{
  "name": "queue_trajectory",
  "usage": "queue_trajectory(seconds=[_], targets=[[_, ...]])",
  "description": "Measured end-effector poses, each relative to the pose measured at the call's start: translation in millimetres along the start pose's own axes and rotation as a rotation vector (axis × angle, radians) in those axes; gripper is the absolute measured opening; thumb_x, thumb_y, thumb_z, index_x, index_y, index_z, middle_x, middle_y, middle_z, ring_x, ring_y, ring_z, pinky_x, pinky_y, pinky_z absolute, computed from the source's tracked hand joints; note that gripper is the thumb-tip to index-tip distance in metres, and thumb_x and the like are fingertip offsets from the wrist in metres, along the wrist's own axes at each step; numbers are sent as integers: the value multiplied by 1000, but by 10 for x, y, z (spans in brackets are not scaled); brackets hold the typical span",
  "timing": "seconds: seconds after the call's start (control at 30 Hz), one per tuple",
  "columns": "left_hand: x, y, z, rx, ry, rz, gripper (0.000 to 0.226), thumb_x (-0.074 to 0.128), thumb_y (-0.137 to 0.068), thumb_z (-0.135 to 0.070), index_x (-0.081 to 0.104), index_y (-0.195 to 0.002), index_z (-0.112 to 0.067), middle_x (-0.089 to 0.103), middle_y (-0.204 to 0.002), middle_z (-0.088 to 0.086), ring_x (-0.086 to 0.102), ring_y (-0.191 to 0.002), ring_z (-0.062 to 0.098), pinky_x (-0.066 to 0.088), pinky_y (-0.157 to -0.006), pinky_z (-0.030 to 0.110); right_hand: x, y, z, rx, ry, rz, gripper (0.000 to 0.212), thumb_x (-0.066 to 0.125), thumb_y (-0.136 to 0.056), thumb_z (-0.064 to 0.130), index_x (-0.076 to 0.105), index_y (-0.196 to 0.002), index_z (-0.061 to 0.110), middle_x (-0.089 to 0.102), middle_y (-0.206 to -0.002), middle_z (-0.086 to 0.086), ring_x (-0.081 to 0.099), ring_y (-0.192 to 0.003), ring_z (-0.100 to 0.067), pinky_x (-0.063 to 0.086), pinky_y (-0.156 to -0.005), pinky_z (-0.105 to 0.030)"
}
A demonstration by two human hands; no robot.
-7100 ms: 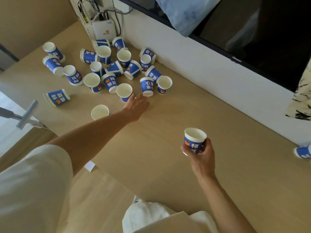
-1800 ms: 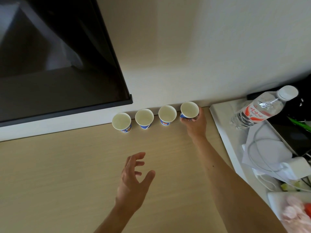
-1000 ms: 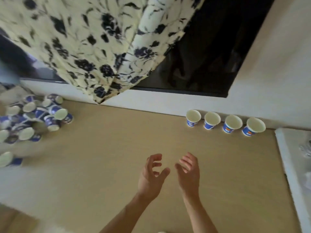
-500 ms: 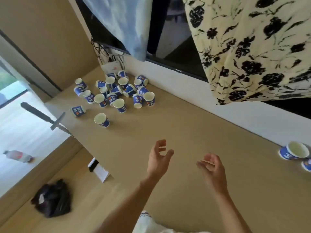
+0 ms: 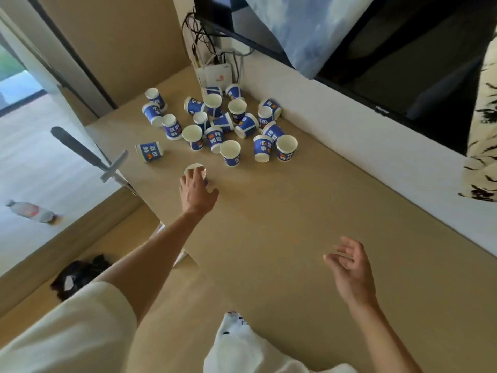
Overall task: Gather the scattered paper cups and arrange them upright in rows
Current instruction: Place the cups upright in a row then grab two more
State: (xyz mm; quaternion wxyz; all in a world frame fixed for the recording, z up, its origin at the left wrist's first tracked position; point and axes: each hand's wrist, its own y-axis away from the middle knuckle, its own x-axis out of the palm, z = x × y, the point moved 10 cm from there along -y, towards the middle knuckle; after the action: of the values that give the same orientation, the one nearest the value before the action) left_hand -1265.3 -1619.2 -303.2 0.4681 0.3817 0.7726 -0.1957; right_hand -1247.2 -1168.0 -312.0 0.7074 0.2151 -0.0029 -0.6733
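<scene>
Lone paper cup (image 5: 195,169), upright, near the desk's (image 5: 282,211) left edge, under my left hand (image 5: 197,191).
My fingers curl over its white rim; a sliver of blue wall shows. It stands apart from the cup pile (image 5: 223,122) by the wall: blue, white-lined, some upright, some tipped. Bare desktop runs wide rightward, where my right hand (image 5: 349,267) hovers, fingers loose, holding nothing.

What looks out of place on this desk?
The paper cups sit in a jumble, several tipped on their sides; one lone cup lies apart on its side, left of the pile.
</scene>
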Motion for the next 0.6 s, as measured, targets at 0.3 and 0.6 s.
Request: queue_trajectory(seconds=[0.3,0.6], targets=[[249,-657,530,-71,-47,148,100,87,-72,-33,30,-153,-19,34,-147,16,39,-133,38,42,-107,50,213,-20,-107,20,62,5,55,74,-85,-2,49,-128,21,61,-112,-4,65,-93,-17,47,-81,-26],[277,-594,80,124,72,154,74,85,-73,-32,52,-138,-20,51,-126,12,52,-119,31,47,-93,39,181,-67,-50,-8,86,-52,59,77,-83,0,48,-127,27,62,-110,4,67,-100,-26,54,-76,-18]])
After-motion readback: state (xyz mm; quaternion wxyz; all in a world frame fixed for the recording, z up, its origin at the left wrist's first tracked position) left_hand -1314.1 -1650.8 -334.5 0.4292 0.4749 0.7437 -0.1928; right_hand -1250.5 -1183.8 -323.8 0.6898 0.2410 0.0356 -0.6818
